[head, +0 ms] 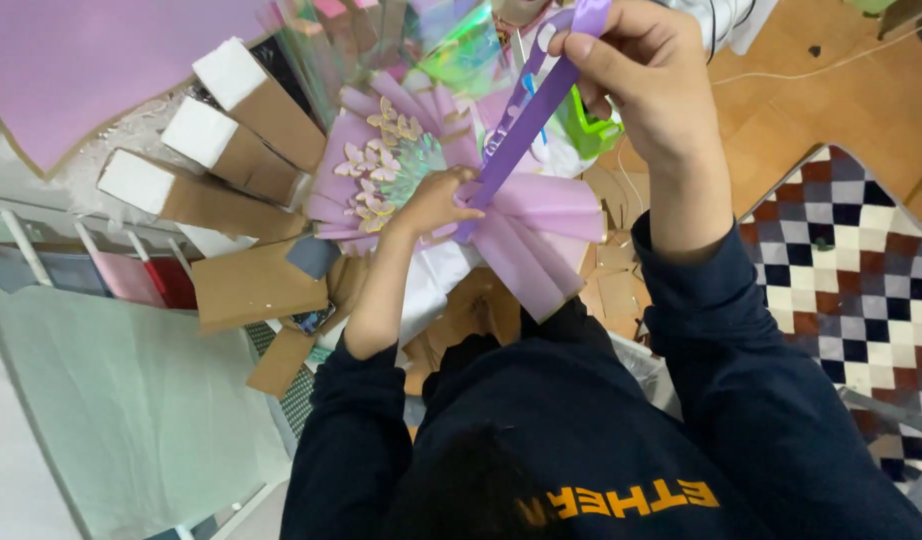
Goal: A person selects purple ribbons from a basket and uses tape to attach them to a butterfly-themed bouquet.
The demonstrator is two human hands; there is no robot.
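We note a glossy, smooth purple ribbon (526,110); matt lilac wrapping paper (536,225) on the bouquet; iridescent glossy film (461,50); matt brown cardboard boxes (251,100); wood-look floor (821,90).

Three brown cardboard boxes (236,130) with white ends — perhaps packages — lie upper left.

Even indoor light, soft shadows; slight motion blur overall; glare on iridescent film (461,50) at top.
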